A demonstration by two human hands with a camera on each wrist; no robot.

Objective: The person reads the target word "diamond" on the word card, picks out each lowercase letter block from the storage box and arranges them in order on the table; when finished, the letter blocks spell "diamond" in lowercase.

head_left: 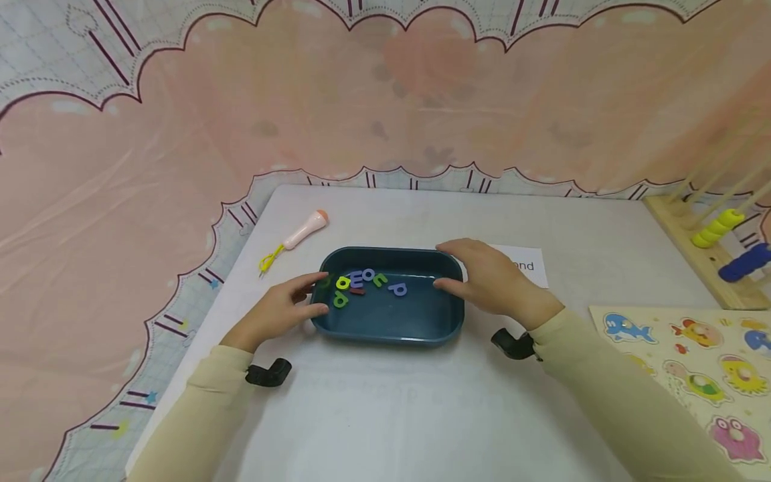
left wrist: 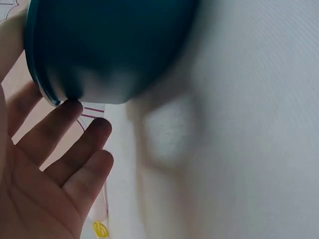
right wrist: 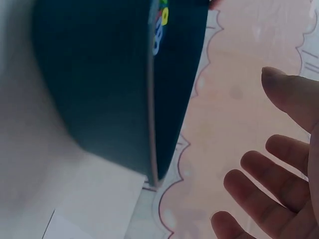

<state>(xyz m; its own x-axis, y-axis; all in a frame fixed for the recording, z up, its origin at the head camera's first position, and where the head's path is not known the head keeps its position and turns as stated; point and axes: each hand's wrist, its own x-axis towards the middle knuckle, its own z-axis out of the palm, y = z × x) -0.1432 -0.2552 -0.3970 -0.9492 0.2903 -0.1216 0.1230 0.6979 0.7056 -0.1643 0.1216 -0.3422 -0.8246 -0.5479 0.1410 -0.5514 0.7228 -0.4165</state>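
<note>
A dark teal tray [head_left: 415, 321] is in the middle of the white table, with several small coloured plastic letters [head_left: 368, 275] gathered mostly toward its left half. My left hand [head_left: 274, 311] holds the tray's left end, thumb and fingertips at the rim. In the left wrist view, the left hand's lower fingers [left wrist: 82, 184] are spread beside the tray wall. By the tray's right end is my right hand [head_left: 490, 278], thumb and fingers spread. The right wrist view shows the right hand's fingers [right wrist: 261, 199] apart from the tray wall, with nothing between them.
A white card [head_left: 527, 261], partly hidden by the right hand, shows the letters "ond". Behind the tray at left lies a pink-handled tool with a yellow end [head_left: 304, 231]. A wooden bead abacus [head_left: 693, 248] and a sea-animal puzzle board [head_left: 656, 361] are at right.
</note>
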